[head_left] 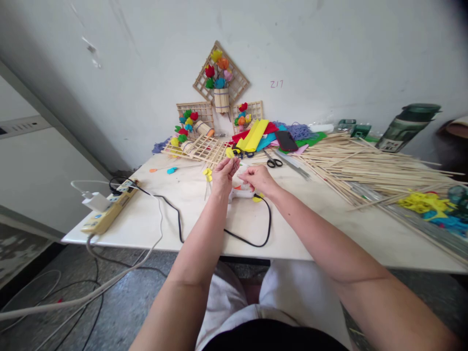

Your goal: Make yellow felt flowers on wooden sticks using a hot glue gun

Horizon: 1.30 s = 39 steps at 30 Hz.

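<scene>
My left hand point(224, 176) is closed around the thin stem of a yellow paper flower point(229, 152), whose petal stands up above the fingertips. Close on its right, my right hand point(260, 178) is pinched, and whatever may be between its fingertips is too small to make out. Beneath both hands lies a white tool with a black cord, apparently a glue gun point(243, 194), partly covered by them. Yellow petals on wire stems point(207, 174) rest just left of my left hand. Another yellow piece point(258, 197) lies under my right wrist.
Bamboo lattices point(221, 75) with colourful paper flowers lean at the wall. Black scissors point(274, 162), a phone point(286, 141) and crepe paper point(252, 136) lie behind my hands. Many bamboo sticks point(358, 163) and a bottle point(407, 127) occupy the right; a power strip point(109, 207) sits left, its cords crossing the table.
</scene>
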Motion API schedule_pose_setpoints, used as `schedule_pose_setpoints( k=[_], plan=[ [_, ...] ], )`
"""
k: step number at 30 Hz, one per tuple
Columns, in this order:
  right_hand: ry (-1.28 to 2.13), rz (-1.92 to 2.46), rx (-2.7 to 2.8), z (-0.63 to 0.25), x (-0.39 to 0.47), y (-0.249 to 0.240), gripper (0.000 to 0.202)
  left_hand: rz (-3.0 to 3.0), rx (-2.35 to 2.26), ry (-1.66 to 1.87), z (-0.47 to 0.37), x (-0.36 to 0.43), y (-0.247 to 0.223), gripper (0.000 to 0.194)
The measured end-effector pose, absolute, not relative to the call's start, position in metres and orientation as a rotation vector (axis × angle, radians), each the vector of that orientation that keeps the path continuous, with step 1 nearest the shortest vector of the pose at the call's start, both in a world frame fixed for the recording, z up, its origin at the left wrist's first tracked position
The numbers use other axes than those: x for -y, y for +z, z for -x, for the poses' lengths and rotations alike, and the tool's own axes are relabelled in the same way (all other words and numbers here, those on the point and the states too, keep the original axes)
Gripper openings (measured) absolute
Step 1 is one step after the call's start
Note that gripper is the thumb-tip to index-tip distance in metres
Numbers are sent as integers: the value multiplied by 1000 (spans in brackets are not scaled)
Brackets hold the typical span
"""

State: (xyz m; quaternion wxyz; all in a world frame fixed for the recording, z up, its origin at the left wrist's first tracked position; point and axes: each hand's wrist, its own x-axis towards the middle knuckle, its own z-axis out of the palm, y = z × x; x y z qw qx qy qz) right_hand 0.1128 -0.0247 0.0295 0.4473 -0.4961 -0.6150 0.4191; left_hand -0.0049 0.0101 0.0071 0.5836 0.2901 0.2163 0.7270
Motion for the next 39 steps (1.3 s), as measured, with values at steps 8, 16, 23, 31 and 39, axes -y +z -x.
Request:
schedule_pose_setpoints(
  k=[8, 16, 23, 31, 39],
  plan=[
    [1017, 1287, 1625, -115, 26, 34, 27, -660, -523, 1696, 6, -11, 7, 15],
    [1004, 1185, 1446, -138, 15, 40, 28, -722, -531, 1563, 6, -8, 8, 14],
    [1208, 976, 1278, -146, 8, 38, 21, -763, -575, 1409, 2, -1, 11, 12],
    [1259, 859, 1263, -149, -1, 33, 24, -806, -569, 1334, -3, 6, 12, 13],
    [1096, 1110, 1318, -151, 3, 39, 13, -730, -599, 1422, 4, -1, 12, 13]
  ],
)
